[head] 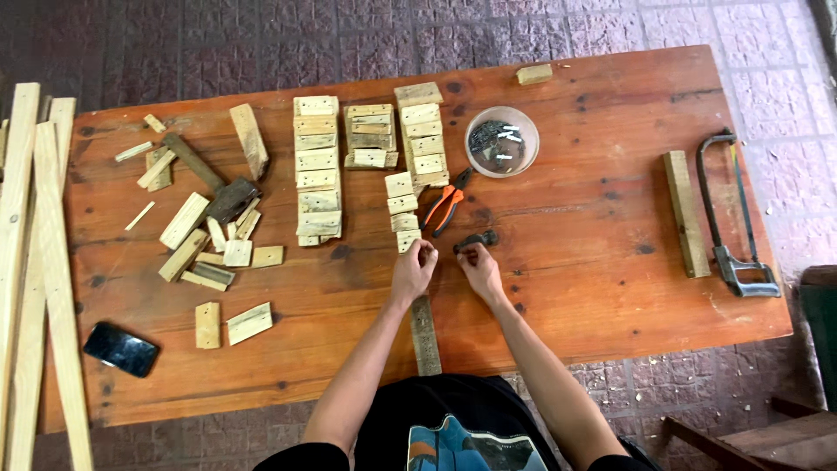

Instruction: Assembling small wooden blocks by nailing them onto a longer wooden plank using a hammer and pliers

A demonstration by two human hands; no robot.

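While both arms reach out from the body at the near edge, the lines run from near to far.
Wooden strip: a long grey wooden strip (425, 336) lies on the bench (567, 288), running from the near edge away between the two forearms, its far end hidden under the hands.
Left hand: the left hand (414, 269) has its grip curled narrow at the strip's far end, touching the lowest small wooden block (406, 239); what it pinches is too small to tell.
Right hand: the right hand (479, 269) has its grip pinched at a small dark tool (475, 241); I cannot tell whether it holds the tool or only touches it.
Pliers: orange-handled pliers (445, 202) lie just beyond the hands.
Block rows: columns of pale cut blocks (317, 166) stand further off, left of the pliers.
Bowl: a round bowl of nails (501, 141) sits beyond the pliers.
Left side: a mallet (214, 181) among loose offcuts; a dark phone (121, 349) near the edge.
Right side: a hacksaw (731, 218) beside a wood bar (685, 214).
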